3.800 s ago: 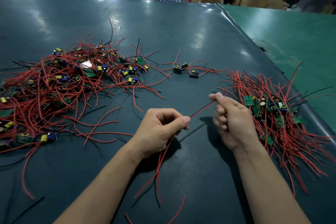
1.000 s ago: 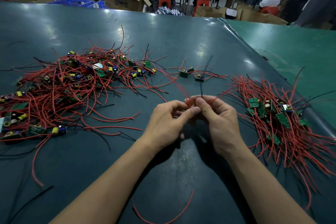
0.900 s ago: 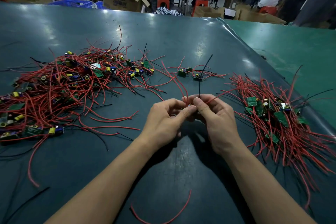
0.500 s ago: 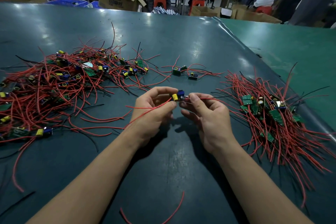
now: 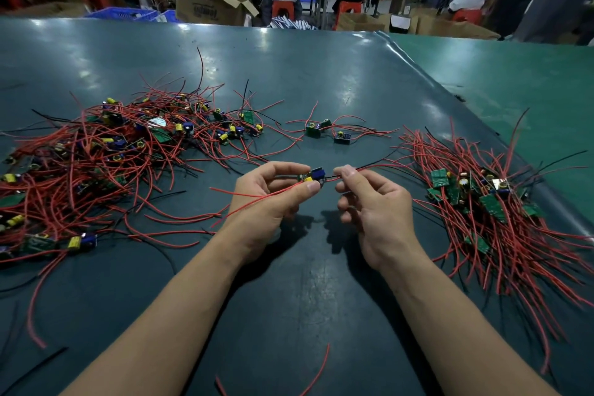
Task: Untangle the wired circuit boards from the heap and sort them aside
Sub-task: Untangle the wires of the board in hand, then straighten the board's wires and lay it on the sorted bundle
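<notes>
Holding position at centre of the dark green table [image 5: 305, 74]: one small circuit board [image 5: 313, 176] with blue and yellow components, pinched between thumb and curled fingers of the left hand [image 5: 270, 199], raised above the surface. Red leads [image 5: 254, 199] from this board trail leftward across the left palm and out past the wrist side. Right hand [image 5: 376, 206]: thumb and forefinger pinching a red-and-black wire pair [image 5: 369, 167] just beside the board's right end, remaining fingers curled loosely beneath; the pair runs on rightward toward the sorted pile. Left of the hands: unsorted heap [image 5: 106, 164], a dense tangle of red and black wires with many boards carrying yellow and blue parts, spread wide over the table's left half. Right of the hands: sorted pile [image 5: 488, 212], green boards clustered at the far end, red leads fanned toward the near edge. Beyond the hands, between heap and pile: three loose boards [image 5: 324, 132] with their own leads, lying apart from both. Near edge: stray red wire [image 5: 318, 373] and a black wire [image 5: 38, 366], each lying alone. Adjoining on the right: lighter green surface [image 5: 520, 80]. Background: cardboard boxes [image 5: 205, 3], red stools, several seated people at benches, details blurred.
</notes>
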A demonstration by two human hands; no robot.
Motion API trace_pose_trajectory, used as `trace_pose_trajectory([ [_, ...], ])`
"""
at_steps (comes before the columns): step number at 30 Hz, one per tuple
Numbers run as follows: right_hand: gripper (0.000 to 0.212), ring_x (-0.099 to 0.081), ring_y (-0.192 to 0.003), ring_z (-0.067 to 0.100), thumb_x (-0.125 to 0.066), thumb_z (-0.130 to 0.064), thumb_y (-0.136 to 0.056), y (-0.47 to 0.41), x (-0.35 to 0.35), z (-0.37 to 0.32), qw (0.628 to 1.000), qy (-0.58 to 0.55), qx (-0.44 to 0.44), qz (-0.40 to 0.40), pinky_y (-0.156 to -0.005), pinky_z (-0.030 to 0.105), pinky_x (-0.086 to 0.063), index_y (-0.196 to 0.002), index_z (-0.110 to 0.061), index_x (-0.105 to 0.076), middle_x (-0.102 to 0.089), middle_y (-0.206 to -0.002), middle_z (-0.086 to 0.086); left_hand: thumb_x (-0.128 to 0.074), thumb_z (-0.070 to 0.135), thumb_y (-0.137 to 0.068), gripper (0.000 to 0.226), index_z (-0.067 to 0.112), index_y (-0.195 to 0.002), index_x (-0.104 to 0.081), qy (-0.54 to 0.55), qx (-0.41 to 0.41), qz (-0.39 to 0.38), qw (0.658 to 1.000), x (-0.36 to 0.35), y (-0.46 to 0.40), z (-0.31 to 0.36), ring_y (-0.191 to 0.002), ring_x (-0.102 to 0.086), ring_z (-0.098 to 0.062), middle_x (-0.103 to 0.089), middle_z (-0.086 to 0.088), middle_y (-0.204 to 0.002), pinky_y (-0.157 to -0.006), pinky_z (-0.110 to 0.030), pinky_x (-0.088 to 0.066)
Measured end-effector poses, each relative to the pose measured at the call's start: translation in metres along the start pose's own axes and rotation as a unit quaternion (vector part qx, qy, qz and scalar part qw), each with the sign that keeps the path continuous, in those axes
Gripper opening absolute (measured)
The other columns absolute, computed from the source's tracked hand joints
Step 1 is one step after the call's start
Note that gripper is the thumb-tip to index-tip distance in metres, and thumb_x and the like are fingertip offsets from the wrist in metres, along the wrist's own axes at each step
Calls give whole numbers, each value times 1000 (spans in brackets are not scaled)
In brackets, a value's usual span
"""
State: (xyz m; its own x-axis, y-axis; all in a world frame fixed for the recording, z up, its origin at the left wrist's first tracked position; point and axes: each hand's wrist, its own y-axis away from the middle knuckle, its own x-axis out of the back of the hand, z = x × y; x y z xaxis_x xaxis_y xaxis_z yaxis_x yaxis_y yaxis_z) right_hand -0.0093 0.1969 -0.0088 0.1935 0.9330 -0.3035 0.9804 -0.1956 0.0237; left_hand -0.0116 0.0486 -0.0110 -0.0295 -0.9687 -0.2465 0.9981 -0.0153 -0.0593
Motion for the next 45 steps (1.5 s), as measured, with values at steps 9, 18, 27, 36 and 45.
trace_pose_trajectory([
  [9, 24, -44, -42, 4, -61, -15, -96, -16, 13, -4, 988, -73, 35, 134, -36, 17, -33, -74, -9, -71, -60, -56, -3, -82, 18, -58, 30, 14, -85, -71, 18, 18, -12, 1000, 2, -4, 3, -40, -43, -5, -73, -6, -75, -39, -15, -32],
  [18, 20, -56, -44, 8, -59, -1, -94, -23, 18, -1, 973, -14, 113, 201, -37, 19, -43, -112, -5, -64, -63, -61, -5, -81, 17, -57, 29, 15, -83, -71, 21, 29, -19, 999, 5, -6, 2, -43, -40, -7, -72, -4, -72, -42, -17, -32],
  [27, 10, -58, -39, 11, -53, -7, -98, -24, 21, -3, 966, -16, 149, 209, -35, 20, -44, -91, -13, -55, -66, -57, -1, -81, 17, -56, 28, 16, -82, -72, 33, 39, -30, 998, 6, -6, 3, -45, -41, -8, -72, -9, -77, -44, -17, -33],
  [36, 13, -53, -38, 8, -50, -15, -101, -25, 23, -3, 956, -21, 127, 262, -33, 19, -40, -89, -20, -53, -61, -77, 3, -63, -1, -87, 18, 12, -99, -65, 105, -23, 56, 993, 6, -9, 4, -39, -34, -5, -64, -13, -89, -41, -17, -33],
  [45, 13, -51, -44, 11, -56, -23, -96, -14, 18, -14, 995, -73, 4, 69, -38, 18, -36, -92, -15, -65, -64, -67, -1, -68, 45, -66, 38, 13, -81, -57, 136, -10, 53, 989, 6, -12, 9, -58, -59, -9, -68, 3, -70, -51, -19, -46],
])
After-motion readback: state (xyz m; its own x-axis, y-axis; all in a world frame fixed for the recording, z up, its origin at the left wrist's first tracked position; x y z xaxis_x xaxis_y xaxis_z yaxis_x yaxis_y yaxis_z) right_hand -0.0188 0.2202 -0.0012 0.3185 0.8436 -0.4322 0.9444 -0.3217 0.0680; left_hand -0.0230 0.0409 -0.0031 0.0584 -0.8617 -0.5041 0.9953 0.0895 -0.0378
